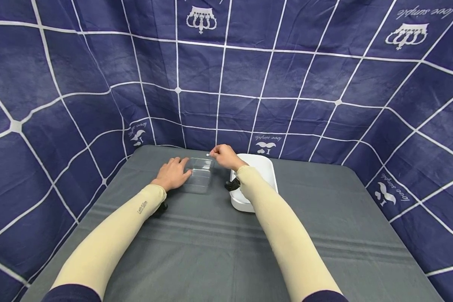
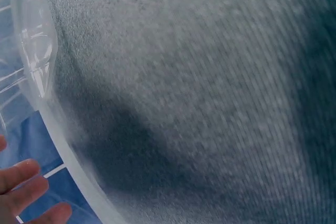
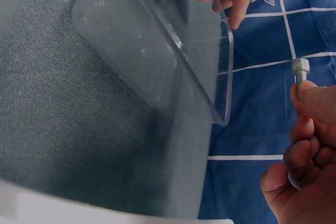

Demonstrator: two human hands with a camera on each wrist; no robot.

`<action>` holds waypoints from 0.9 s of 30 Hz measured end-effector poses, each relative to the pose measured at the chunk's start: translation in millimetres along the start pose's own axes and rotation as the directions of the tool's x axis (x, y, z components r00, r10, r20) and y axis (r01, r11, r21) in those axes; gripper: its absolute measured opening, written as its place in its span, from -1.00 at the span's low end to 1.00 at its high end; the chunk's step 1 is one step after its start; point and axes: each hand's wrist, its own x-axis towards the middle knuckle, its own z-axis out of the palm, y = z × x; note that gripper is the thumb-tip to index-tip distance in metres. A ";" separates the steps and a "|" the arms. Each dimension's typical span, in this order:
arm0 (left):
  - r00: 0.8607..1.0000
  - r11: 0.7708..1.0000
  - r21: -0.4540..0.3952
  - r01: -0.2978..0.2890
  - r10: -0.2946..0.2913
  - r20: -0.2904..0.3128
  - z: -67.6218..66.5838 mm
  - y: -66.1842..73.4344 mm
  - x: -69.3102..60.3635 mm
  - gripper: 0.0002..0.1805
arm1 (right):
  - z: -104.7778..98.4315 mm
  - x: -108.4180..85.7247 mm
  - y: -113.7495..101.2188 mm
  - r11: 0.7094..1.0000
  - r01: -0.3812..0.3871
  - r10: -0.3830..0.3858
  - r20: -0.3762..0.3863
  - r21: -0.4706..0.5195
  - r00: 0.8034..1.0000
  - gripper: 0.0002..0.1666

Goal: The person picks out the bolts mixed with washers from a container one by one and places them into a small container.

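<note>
A clear plastic container (image 1: 201,184) stands on the grey cloth, left of a white tray (image 1: 269,172). My left hand (image 1: 172,173) rests at the container's left side, with its fingers spread and fairly straight near the rim. Between thumb and index finger, my right hand (image 1: 227,156) pinches a small metal socket-head bolt (image 3: 301,71), its head pointing up in the right wrist view. This hand is raised by the container's far right corner, while its wrist passes over the white tray. Whatever lies in the tray is partly hidden by the forearm.
Grey cloth (image 1: 196,243) covers the table. Dark blue curtains (image 1: 245,71) with white grid lines hang behind and on both sides, close to the table's far edge.
</note>
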 end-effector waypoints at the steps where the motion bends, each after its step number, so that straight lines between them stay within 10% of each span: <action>1: 1.000 1.000 0.002 0.000 0.000 0.007 -0.1 0.5 0.8 -0.31 | 0.6 0.8 -0.1 1.000 -0.001 0.002 0.006 -0.002 1.000 -0.73; 27: 0.999 1.000 0.004 0.008 -0.008 0.053 1.5 4.6 6.3 -0.23 | 10.1 12.6 -5.4 0.998 -0.043 0.045 0.049 -0.037 0.998 -0.74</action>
